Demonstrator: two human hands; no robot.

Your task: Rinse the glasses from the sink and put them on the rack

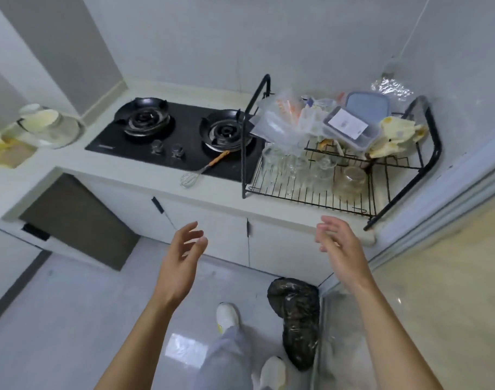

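Hands empty, fingers spread: left hand point(181, 257), right hand point(339, 243) before front edge of white counter point(212, 199); clear glasses point(297, 168) on black wire rack point(311, 197), right end.

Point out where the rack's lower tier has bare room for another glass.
The rack has bare wires along its lower tier's front edge, before the glasses and the jar. Its upper tier is crowded with plastic bags and lidded boxes.
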